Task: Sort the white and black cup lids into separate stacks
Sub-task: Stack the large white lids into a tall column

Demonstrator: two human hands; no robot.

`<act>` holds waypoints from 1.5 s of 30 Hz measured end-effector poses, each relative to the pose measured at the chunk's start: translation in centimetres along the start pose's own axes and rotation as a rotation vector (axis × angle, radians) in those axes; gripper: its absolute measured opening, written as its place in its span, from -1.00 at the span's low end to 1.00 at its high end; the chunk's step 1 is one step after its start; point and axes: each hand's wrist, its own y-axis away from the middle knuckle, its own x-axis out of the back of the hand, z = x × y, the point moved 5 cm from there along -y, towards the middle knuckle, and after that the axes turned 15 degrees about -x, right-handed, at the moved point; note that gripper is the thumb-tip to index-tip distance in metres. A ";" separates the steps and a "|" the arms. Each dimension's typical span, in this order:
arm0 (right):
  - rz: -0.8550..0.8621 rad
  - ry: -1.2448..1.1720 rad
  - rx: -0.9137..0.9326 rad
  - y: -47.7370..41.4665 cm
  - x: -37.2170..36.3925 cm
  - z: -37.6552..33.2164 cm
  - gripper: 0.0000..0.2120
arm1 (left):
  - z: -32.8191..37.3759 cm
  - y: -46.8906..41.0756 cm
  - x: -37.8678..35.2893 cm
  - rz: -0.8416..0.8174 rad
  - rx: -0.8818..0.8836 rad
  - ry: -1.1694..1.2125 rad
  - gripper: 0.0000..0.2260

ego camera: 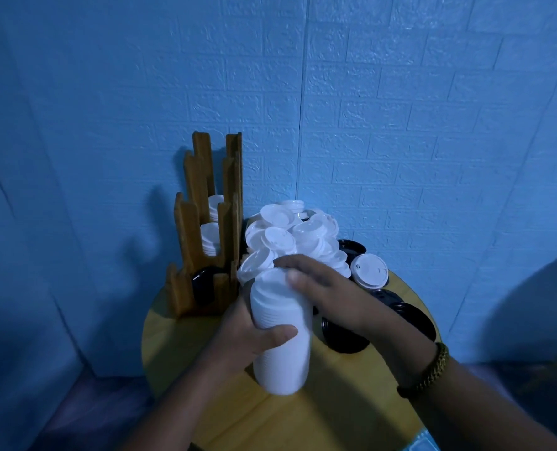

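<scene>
A tall stack of white lids (pixel 282 346) stands tilted above the round wooden table (pixel 179 346). My left hand (pixel 247 336) grips its middle from the left, thumb across the front. My right hand (pixel 326 288) rests on the stack's top, fingers closed over the uppermost lid. Behind it rises a loose heap of white lids (pixel 290 232). One white lid (pixel 370 270) leans at the heap's right. Black lids (pixel 410 315) lie on the table to the right, partly hidden under my right forearm.
A stepped wooden holder (pixel 202 255) stands at the table's back left; its upper slots hold white lids (pixel 210 242) and its lowest slot holds black lids (pixel 202 283). A blue brick-pattern wall is right behind the table.
</scene>
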 end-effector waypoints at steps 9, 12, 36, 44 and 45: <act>0.330 0.542 0.008 -10.0 1.6 1.6 -0.44 | -1.3 0.8 4.1 0.025 0.101 -0.035 -0.09; 0.235 0.767 -0.051 -12.0 0.5 1.5 -0.37 | -1.6 1.4 5.4 0.035 0.111 -0.044 -0.07; 0.353 -0.166 -0.007 -0.2 2.9 1.5 -0.63 | -3.7 3.3 0.4 0.049 0.241 0.102 -0.10; 0.263 0.139 -0.055 1.0 1.5 1.2 -0.54 | -1.2 1.3 -2.1 0.098 0.092 0.100 -0.09; 0.256 0.139 -0.041 1.1 1.3 1.0 -0.53 | -0.9 1.0 -2.1 0.110 0.079 0.074 -0.15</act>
